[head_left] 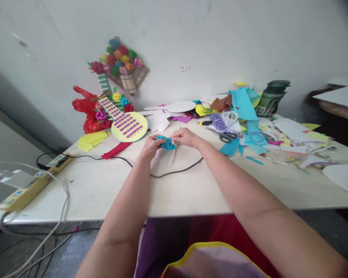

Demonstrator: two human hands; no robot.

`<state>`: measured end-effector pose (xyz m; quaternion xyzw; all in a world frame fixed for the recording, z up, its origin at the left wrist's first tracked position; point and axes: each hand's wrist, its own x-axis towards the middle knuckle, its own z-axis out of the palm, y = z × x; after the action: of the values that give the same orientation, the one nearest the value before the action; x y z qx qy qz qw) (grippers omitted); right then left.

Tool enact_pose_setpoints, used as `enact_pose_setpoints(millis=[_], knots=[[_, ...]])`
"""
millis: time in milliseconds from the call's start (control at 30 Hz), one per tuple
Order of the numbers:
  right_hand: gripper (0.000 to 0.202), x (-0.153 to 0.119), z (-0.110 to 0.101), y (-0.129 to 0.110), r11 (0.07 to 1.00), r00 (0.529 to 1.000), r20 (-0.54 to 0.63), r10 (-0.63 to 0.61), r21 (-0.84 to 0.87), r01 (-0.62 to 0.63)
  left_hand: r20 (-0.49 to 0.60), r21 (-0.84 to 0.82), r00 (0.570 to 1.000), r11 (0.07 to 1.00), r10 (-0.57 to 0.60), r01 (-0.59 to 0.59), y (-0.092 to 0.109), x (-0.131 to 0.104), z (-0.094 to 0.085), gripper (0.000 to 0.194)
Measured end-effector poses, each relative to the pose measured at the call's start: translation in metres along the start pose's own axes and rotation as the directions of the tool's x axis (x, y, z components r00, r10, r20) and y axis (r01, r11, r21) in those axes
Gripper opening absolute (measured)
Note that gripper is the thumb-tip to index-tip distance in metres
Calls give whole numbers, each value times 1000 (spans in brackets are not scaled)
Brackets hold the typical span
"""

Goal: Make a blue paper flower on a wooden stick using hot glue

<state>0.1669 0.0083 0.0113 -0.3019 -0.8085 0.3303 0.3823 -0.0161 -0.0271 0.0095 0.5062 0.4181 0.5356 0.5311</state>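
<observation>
A blue crepe paper flower (166, 143) is held over the middle of the table. My left hand (152, 146) is closed on its left side, with the fingertips pinching the paper. From the right, my right hand (184, 137) pinches at the flower's edge; what exactly lies between its fingers is too small to make out. Just below the flower a thin white stick (172, 156) slants down, and whether it is joined to the flower or part of a tool beneath it I cannot tell. A black cord (162, 176) curves across the tabletop below both hands.
To the left are a yellow round paddle with purple strips (129, 127), a red paper strip (116, 150) and a yellow power strip (34, 185). Scissors (227, 137), blue crepe paper (242, 104), paper scraps (292, 135) and a green bottle (271, 98) crowd the right side.
</observation>
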Motion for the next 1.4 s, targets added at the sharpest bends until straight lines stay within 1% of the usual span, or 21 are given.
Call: enact_pose_setpoints(millis=[100,233,533,600,667,733,800,900,967,1033,1133,1233,1333,1400], knots=[[21,1,1,-1,999,999,-17,-28,-30,27,8,-21,1000,1000,-10,10,-1,1,-1,15],[19,2,4,0,997,999,-33,-40,-65,38,-13,-42,999,998,-48,47,0,2,-2,13],[24,3,8,3,995,997,-60,51,-79,-56,-8,-77,996,993,-89,88,-3,6,-4,19],[23,3,9,3,995,996,-67,57,-72,-62,-1,-84,996,992,-92,92,-5,7,-4,17],[22,3,8,2,997,996,-71,45,-63,-49,-13,-81,995,992,-99,97,-5,8,-4,10],[20,4,8,1,998,996,-79,29,-46,-33,-51,-45,994,994,-102,99,-5,7,-3,7],[20,4,8,1,1000,996,-82,26,-15,-27,-105,26,991,996,-84,87,-4,7,-3,6],[20,4,7,1,999,996,-82,35,39,-32,-168,147,986,988,-15,40,-2,7,-4,7],[21,4,7,0,997,996,-87,34,67,-28,-191,196,981,980,25,13,0,7,-6,6],[21,4,7,-1,997,994,-102,34,78,-26,-182,213,982,977,52,-12,2,7,-6,2],[22,3,6,-2,996,992,-117,41,80,-32,-116,208,989,976,87,-61,6,5,-5,5],[23,3,6,-4,993,993,-99,63,106,-53,-109,229,988,970,112,-85,8,4,-5,6],[23,3,6,-6,990,992,-98,76,128,-64,-120,265,986,961,115,-80,8,4,-7,4],[22,2,6,-8,990,991,-111,77,122,-64,-110,269,991,962,70,-38,7,4,-9,8]])
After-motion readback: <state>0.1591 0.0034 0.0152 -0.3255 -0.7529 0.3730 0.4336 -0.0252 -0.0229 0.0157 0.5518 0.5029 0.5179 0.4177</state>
